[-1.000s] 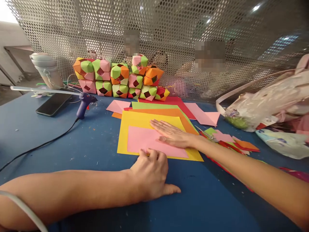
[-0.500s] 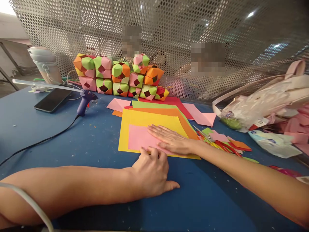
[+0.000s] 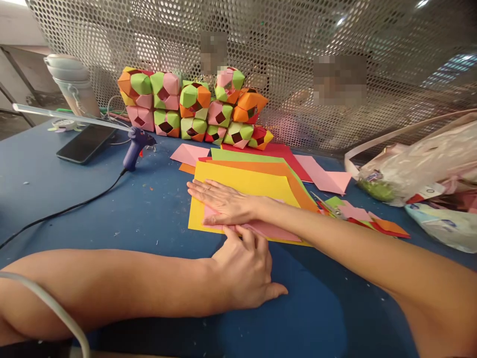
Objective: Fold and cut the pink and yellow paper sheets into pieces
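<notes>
A pink sheet of paper point(image 3: 276, 232), partly covered by my hands, lies on a larger yellow sheet point(image 3: 257, 183). My right hand point(image 3: 223, 201) is flat and open over the pink sheet's left part, fingers pointing left past it onto the yellow. At the near edge of the pink paper, the bent fingertips of my left hand point(image 3: 246, 263) rest on it, while the thumb sticks out to the right. Nothing is gripped in the left hand. Orange point(image 3: 298, 189) and green point(image 3: 257, 156) sheets show from beneath the yellow one.
Folded paper blocks point(image 3: 194, 102) stand stacked against a perforated metal screen point(image 3: 290, 30). Left are a glue gun point(image 3: 134, 149), phone point(image 3: 85, 144) and bottle point(image 3: 72, 82). Scissors point(image 3: 333, 209), paper scraps point(image 3: 357, 213) and plastic bags point(image 3: 417, 159) lie right. People are visible behind the screen.
My right hand has slid left across the pink paper to its left end. My left hand stays at the near edge. The view has shifted slightly.
</notes>
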`<state>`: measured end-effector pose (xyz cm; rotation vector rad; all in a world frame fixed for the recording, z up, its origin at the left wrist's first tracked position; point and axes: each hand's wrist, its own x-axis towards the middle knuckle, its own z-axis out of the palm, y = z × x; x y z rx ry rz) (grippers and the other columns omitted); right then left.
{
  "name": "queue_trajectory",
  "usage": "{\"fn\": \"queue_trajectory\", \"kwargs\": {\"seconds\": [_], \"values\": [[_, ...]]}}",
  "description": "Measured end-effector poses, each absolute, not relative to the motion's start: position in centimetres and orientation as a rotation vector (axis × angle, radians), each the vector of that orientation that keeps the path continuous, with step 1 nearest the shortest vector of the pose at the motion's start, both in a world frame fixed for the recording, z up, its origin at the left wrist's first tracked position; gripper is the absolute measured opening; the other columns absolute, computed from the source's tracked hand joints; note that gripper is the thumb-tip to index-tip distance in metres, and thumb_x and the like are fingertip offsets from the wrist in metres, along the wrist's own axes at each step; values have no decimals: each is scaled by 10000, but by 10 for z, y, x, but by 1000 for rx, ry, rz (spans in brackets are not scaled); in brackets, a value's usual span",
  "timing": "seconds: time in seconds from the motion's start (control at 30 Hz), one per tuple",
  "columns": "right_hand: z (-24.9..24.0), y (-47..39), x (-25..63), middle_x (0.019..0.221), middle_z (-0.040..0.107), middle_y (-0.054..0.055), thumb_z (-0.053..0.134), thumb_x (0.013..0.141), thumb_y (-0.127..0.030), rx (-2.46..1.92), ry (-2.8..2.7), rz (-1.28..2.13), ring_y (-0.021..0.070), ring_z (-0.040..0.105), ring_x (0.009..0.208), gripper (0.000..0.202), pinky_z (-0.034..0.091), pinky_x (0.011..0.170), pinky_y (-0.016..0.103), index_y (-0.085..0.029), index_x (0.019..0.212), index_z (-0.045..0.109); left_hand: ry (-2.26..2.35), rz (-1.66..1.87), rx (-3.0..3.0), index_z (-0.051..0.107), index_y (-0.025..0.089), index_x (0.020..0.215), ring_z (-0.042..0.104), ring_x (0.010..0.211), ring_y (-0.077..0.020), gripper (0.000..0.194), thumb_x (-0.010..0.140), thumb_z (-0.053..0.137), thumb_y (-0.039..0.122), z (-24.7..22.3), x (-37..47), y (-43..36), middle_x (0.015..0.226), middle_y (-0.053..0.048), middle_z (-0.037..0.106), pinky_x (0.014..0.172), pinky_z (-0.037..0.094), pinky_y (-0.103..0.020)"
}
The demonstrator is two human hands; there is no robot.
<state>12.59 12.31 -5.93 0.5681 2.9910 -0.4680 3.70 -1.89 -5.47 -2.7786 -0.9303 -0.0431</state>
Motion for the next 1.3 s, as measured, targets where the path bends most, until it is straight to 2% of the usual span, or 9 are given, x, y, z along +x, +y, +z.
{"fn": "queue_trajectory", "kwargs": {"seconds": [0.27, 0.53, 0.7, 0.77, 0.83, 0.93, 1.1, 1.2, 1.3], "values": [[-59, 118, 94, 1610, 10, 74, 277, 878, -747, 475, 3053, -477, 217, -37, 1480, 889, -53, 1194, 432, -188, 1541, 83, -957, -14, -2817, 616, 67, 1222, 555, 1066, -468, 704, 941, 265, 609, -54, 39, -19, 1172, -244, 588, 765, 501, -633], [-61, 149, 99, 1612, -11, 58, 166, 892, -740, 781, 3026, -464, 194, -54, 1478, 853, -64, 1193, 413, -198, 1543, 66, -933, 13, -2817, 607, 60, 1223, 554, 1072, -453, 702, 948, 252, 600, -51, 38, -17, 1185, -242, 580, 767, 508, -600], [-61, 152, 126, 1610, 19, 56, 196, 937, -669, 963, 2996, -470, 194, -4, 1480, 783, 4, 1206, 415, -182, 1542, 97, -893, -44, -2788, 617, 56, 1194, 572, 1041, -436, 679, 957, 252, 577, -54, 35, -17, 1151, -236, 596, 731, 517, -563], [-59, 144, 137, 1604, 110, 79, 269, 962, -596, 1035, 2997, -440, 203, 75, 1479, 733, 69, 1209, 412, -141, 1530, 179, -884, -86, -2773, 630, 56, 1168, 584, 1013, -422, 662, 961, 256, 562, -54, 34, -17, 1121, -230, 605, 723, 514, -543], [-54, 132, 146, 1551, 300, 112, 380, 958, -497, 1168, 3007, -383, 240, 231, 1447, 640, 168, 1195, 434, -120, 1475, 346, -880, -134, -2764, 645, 60, 1130, 594, 980, -401, 637, 960, 278, 552, -55, 33, -16, 1069, -213, 619, 728, 508, -526], [-43, 115, 156, 1385, 544, 110, 545, 876, -352, 1387, 3023, -403, 287, 467, 1305, 495, 347, 1109, 477, -170, 1336, 547, -874, -216, -2759, 665, 70, 1071, 599, 926, -362, 592, 950, 328, 541, -58, 34, -15, 999, -181, 623, 747, 497, -509], [-30, 105, 178, 1287, 621, 75, 630, 740, -194, 1588, 2939, -1064, 261, 580, 1175, 482, 453, 1017, 430, -205, 1221, 612, -800, -408, -2765, 668, 79, 982, 589, 829, -296, 499, 944, 381, 485, -63, 31, -10, 905, -131, 598, 728, 492, -470], [-26, 103, 196, 1098, 698, 68, 688, 709, -253, 1800, 2865, -1605, 241, 659, 986, 329, 516, 891, 412, -192, 1031, 656, -628, -716, -2766, 632, 109, 1002, 573, 865, -262, 340, 947, 411, 362, -59, 25, 3, 928, -109, 588, 788, 489, -439], [-22, 95, 214, 936, 718, 42, 774, 635, -307, 2059, 2656, -2200, 201, 672, 825, 331, 535, 806, 380, -192, 915, 641, -746, -1198, -2722, 569, 140, 1076, 547, 1006, -243, 225, 931, 441, 255, -54, 18, 26, 1072, -127, 572, 876, 474, -396]]}}
